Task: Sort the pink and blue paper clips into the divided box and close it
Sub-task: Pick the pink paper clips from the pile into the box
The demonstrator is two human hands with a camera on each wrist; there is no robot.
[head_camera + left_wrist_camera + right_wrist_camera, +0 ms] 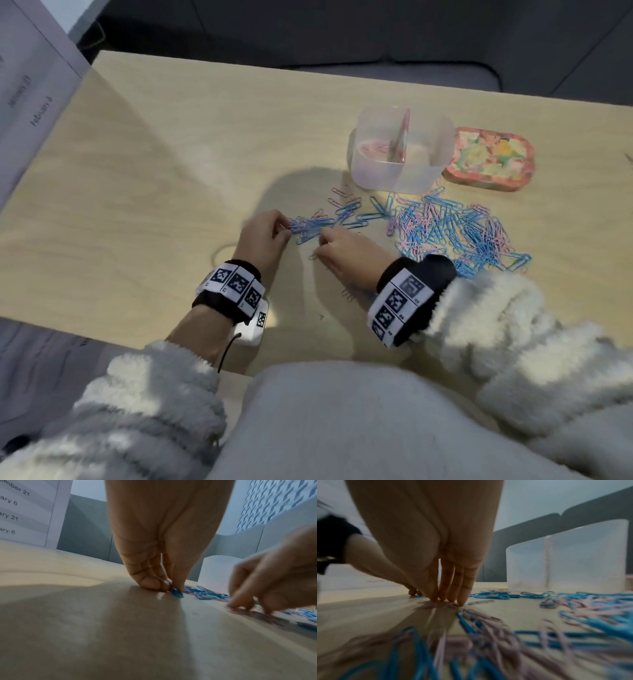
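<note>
A mixed pile of pink and blue paper clips (pixel 452 233) lies on the wooden table (pixel 154 192), right of my hands. The clear divided box (pixel 397 150) stands open behind the pile, with pink clips (pixel 373 149) in its left compartment. My left hand (pixel 286 228) pinches a small bunch of blue paper clips (pixel 310 226) against the table; the left wrist view shows the pinched blue clip (pixel 177 593) under the left hand's curled fingers (pixel 152 584). My right hand (pixel 320 245) presses its straight fingertips (pixel 447 600) down on a few pink clips (pixel 435 605) on the table.
The floral lid (pixel 489 159) lies flat to the right of the box. More loose clips (pixel 346 202) are scattered between my hands and the box. A printed sheet (pixel 30 92) stands at the far left. Dark seating runs behind the table's far edge.
</note>
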